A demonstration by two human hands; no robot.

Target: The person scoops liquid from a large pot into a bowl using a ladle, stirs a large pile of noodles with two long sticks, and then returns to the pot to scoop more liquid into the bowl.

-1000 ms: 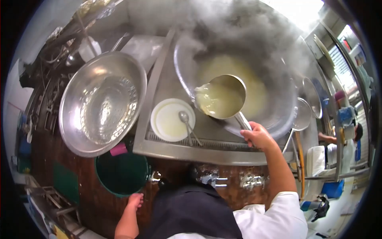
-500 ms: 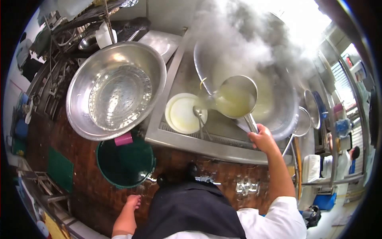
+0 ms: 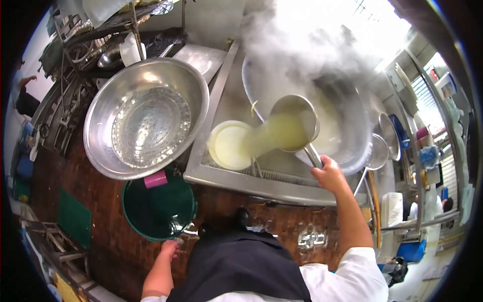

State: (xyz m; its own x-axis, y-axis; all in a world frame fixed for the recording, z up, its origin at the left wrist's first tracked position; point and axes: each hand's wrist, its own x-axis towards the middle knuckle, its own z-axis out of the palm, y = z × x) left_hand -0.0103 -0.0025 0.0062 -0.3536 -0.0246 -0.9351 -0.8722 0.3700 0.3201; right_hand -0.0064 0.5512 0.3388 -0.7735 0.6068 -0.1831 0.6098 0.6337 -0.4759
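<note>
My right hand is closed around the metal handle of a large ladle. The ladle is tipped to the left, and pale yellow liquid streams from it into a white round container on the metal counter. Behind the ladle sits a big steaming pot, partly hidden by steam. A spoon handle shows beside the white container, the rest covered by the stream. My left hand hangs low near the green bucket, its fingers loosely curled with nothing visible in them.
A wide metal basin stands left of the counter. Below it are a green bucket with a pink cup at its rim. A strainer lies right of the pot. The wooden floor looks wet. Another person stands far left.
The ladle has tipped further left, and the stream into the white container has become wider. My left hand has risen slightly towards the bucket. A person has come into view at far left.
</note>
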